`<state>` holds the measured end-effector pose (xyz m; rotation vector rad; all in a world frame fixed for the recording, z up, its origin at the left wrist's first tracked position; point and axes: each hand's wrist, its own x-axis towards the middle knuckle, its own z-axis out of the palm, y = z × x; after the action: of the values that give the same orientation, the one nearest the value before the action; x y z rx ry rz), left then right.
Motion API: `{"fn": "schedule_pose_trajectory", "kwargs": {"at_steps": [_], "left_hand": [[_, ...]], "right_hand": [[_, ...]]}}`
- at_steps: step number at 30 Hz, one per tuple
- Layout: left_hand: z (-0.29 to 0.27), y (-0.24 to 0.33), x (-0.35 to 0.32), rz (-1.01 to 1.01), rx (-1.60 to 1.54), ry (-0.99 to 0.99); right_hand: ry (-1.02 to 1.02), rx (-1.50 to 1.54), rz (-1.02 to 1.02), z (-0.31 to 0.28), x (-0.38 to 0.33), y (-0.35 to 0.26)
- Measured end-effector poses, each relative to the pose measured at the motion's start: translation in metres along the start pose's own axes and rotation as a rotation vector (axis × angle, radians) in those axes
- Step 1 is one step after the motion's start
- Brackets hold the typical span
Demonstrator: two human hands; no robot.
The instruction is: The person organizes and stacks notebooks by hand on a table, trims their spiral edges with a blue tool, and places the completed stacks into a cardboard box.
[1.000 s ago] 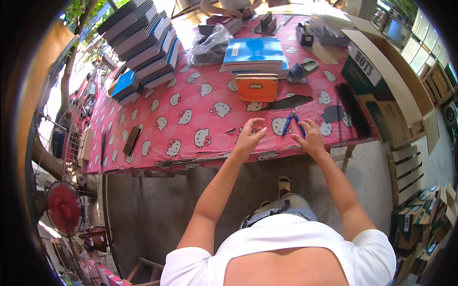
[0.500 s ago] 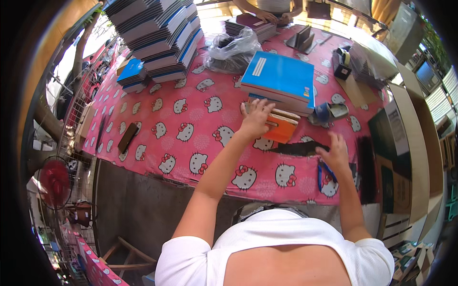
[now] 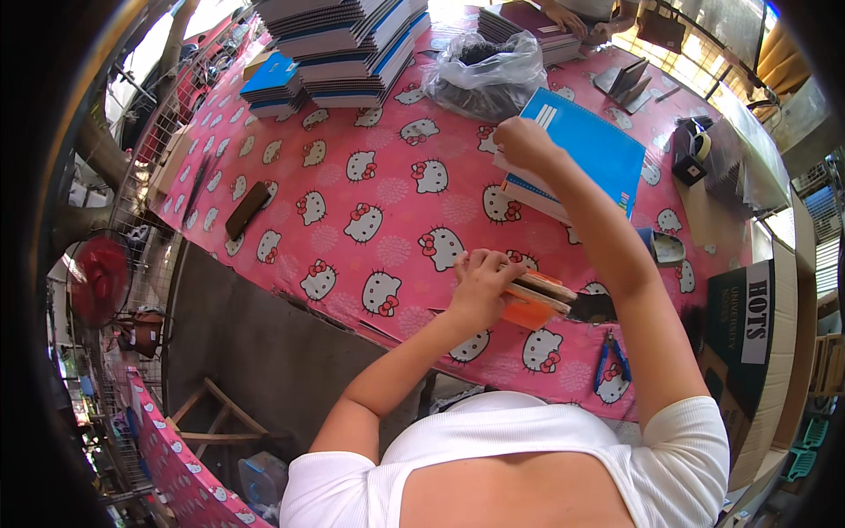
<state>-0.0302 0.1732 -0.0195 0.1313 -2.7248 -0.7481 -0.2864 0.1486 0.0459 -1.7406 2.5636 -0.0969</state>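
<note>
My left hand is closed around the left end of an orange-sided block with pale, wood-like upper edges and a dark gap between them, near the table's front edge. My right hand reaches across to the far side, curled like a fist at the left edge of a stack of blue spiral notebooks. Its fingertips are hidden, so what it grips does not show. Blue-handled pliers lie below my right forearm. A dark flat piece lies beside the orange block.
Tall notebook stacks stand at the far left, near a clear plastic bag with dark contents. A tape dispenser and cardboard box are at right. Across the table, another person's hands rest by maroon-covered books.
My right hand has gone from beside the pliers to the blue notebooks' left edge. My left hand has drawn the orange block nearer, away from the stack. The view has shifted.
</note>
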Motion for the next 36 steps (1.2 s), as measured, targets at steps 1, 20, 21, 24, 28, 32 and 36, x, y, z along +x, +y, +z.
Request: {"fn": "schedule_pose_trajectory", "kwargs": {"at_steps": [1, 20, 21, 24, 28, 32, 36], "left_hand": [[0.002, 0.001, 0.001, -0.022, -0.001, -0.005], [-0.058, -0.072, 0.173, -0.62, -1.817, -0.353], [-0.049, -0.076, 0.183, -0.651, -1.889, -0.456], [-0.026, -0.066, 0.198, -0.464, -1.474, -0.077], [-0.045, -0.03, 0.198, -0.041, -1.163, 0.095], [-0.033, -0.039, 0.223, 0.223, -0.906, 0.292], [-0.012, -0.051, 0.218, 0.068, -0.797, 0.251]], "right_hand": [[0.115, 0.138, -0.024, -0.001, 0.0, 0.01], [0.354, 0.583, 0.022, -0.055, -0.078, -0.002], [0.239, 0.499, -0.059, -0.049, -0.096, -0.022], [0.573, 0.541, -0.071, -0.028, -0.133, -0.006], [0.997, 0.718, 0.361, -0.014, -0.195, 0.101], [0.924, 1.133, 0.432, 0.015, -0.193, 0.12], [0.909, 0.794, 0.561, 0.046, -0.19, 0.113]]}}
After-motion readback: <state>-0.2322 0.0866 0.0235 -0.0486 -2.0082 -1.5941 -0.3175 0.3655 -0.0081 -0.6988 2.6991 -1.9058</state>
